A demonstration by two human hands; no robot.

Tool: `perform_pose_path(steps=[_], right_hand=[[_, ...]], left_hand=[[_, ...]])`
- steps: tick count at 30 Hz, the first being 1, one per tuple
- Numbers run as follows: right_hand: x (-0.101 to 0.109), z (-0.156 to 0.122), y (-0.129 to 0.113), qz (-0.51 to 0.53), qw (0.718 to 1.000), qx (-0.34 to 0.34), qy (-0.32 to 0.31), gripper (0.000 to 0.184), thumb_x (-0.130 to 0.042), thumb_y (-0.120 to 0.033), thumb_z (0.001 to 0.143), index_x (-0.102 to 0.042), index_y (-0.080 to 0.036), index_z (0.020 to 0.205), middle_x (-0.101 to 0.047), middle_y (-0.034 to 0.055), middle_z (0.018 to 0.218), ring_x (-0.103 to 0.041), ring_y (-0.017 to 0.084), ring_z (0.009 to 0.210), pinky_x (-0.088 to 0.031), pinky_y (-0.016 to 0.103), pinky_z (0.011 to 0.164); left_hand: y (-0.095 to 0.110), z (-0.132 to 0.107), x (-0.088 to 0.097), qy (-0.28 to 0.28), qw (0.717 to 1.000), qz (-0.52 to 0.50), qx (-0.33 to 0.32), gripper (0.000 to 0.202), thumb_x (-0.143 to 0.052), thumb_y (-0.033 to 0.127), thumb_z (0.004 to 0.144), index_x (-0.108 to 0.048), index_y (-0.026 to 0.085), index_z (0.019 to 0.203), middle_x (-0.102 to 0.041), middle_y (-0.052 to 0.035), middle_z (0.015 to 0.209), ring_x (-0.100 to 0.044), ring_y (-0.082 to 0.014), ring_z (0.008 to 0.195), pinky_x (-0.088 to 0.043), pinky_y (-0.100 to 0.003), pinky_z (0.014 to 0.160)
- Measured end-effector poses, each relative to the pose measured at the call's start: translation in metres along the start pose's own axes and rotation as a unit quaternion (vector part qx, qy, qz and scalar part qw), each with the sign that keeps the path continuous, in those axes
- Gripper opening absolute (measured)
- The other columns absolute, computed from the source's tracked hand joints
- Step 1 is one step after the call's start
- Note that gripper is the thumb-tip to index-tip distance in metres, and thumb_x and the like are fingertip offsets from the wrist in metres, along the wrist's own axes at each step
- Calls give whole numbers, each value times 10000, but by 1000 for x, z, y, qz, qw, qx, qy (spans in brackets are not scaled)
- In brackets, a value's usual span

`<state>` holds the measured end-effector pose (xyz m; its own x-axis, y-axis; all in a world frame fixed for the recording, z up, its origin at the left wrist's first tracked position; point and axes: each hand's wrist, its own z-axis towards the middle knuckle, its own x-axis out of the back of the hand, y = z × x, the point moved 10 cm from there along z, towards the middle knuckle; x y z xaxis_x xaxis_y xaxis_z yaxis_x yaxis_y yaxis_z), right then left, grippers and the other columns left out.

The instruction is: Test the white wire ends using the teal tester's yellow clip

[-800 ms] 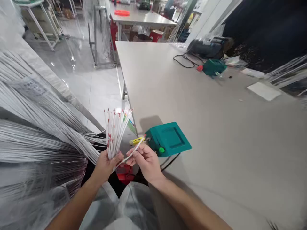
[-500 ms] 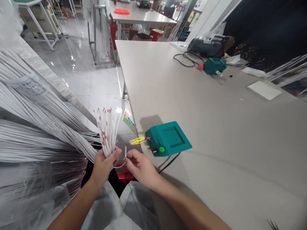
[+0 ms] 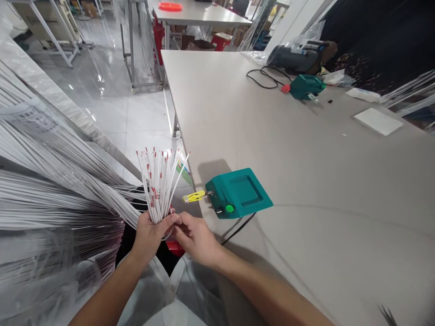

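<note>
My left hand point(image 3: 149, 233) is closed around a bunch of thin white wires with red tips point(image 3: 159, 181), which fan upward just off the table's left edge. My right hand point(image 3: 193, 235) is right beside it, fingers pinched at the base of the bunch where it touches the left thumb. A small teal machine point(image 3: 239, 194) with a green button point(image 3: 229, 208) sits on the grey table point(image 3: 288, 149) just beyond my right hand. A yellow piece point(image 3: 192, 197) sticks out of its left side.
Big sheaves of white wires in clear plastic point(image 3: 50, 181) fill the left. A black cable point(image 3: 238, 228) runs from the machine. Far across the table lie a second teal device point(image 3: 306, 87), a black bag point(image 3: 295, 56) and a white sheet point(image 3: 377, 121). Another table with a red dish point(image 3: 170, 6) stands behind.
My right hand pulled a single red-tipped wire away from the machine's yellow piece and brought it left into the bunch. The bunch in my left hand stayed roughly in place.
</note>
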<state>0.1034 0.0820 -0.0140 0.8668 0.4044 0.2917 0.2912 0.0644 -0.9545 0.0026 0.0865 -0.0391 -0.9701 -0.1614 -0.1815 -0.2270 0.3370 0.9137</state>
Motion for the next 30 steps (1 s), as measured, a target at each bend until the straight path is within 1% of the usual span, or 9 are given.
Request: perform_pose_path(steps=[3, 7, 9, 12, 14, 18, 21, 23, 30], right_hand=[[4, 0, -5, -7, 1000, 18, 10, 118, -457, -193, 816, -572, -172, 796, -598, 0, 677, -534, 93, 555, -420, 195, 510], [35, -1, -15, 12, 990, 53, 127, 95, -529, -211, 775, -573, -173, 850, -596, 44, 806, -538, 107, 611, -443, 215, 530], [43, 0, -16, 27, 987, 55, 149, 106, -548, -214, 765, -575, -175, 860, -595, 51, 823, -536, 112, 621, -451, 225, 540], [44, 2, -17, 22, 987, 56, 149, 46, -578, -219, 752, -594, -175, 759, -585, 28, 704, -523, 117, 592, -433, 229, 522], [45, 2, -21, 11, 985, 71, 155, 70, -577, -211, 762, -605, -177, 708, -585, 22, 660, -528, 122, 600, -431, 235, 539], [43, 2, -21, 23, 987, 81, 139, 124, -530, -208, 813, -640, -187, 760, -620, 33, 723, -565, 134, 688, -458, 250, 621], [42, 3, -16, 28, 989, 65, 130, 155, -503, -229, 836, -640, -186, 777, -613, 37, 736, -567, 135, 699, -462, 250, 630], [43, 4, -15, 19, 989, 59, 132, 159, -499, -233, 836, -630, -181, 763, -602, 37, 719, -559, 136, 690, -458, 250, 620], [43, 4, -19, -50, 990, 63, 113, 175, -500, -234, 818, -587, -179, 676, -579, 29, 637, -525, 134, 621, -430, 248, 569]], left_hand=[[-3, 1, 7, 28, 1000, -2, 2, 188, -745, 240, 582, -626, 132, 678, -563, 39, 527, -451, -58, 441, -377, -170, 421], [-3, 0, 10, 37, 999, 32, -4, 191, -754, 223, 557, -620, 130, 656, -526, 52, 470, -422, -60, 405, -357, -177, 393], [-4, -1, 7, 22, 998, 50, -2, 191, -761, 196, 533, -625, 127, 648, -513, 55, 453, -410, -63, 403, -347, -181, 387], [-3, -2, 3, 1, 997, 73, -3, 178, -767, 166, 504, -626, 127, 605, -506, 52, 446, -401, -67, 407, -335, -187, 385], [-1, -2, 0, -6, 996, 87, -2, 170, -768, 164, 497, -615, 130, 561, -494, 52, 431, -394, -69, 403, -328, -191, 382], [3, -5, -1, 10, 995, 95, -4, 178, -769, 192, 493, -626, 132, 579, -475, 58, 406, -388, -74, 390, -330, -196, 379], [3, -7, 4, 38, 995, 95, -10, 178, -743, 238, 545, -648, 129, 649, -492, 50, 434, -419, -85, 409, -344, -201, 391], [2, -8, 5, 40, 995, 95, -11, 181, -725, 258, 579, -656, 126, 682, -511, 38, 461, -433, -90, 425, -346, -202, 396], [-4, -7, 7, -20, 995, 101, 7, 192, -696, 302, 637, -664, 125, 702, -480, 44, 445, -388, -73, 406, -316, -193, 392]])
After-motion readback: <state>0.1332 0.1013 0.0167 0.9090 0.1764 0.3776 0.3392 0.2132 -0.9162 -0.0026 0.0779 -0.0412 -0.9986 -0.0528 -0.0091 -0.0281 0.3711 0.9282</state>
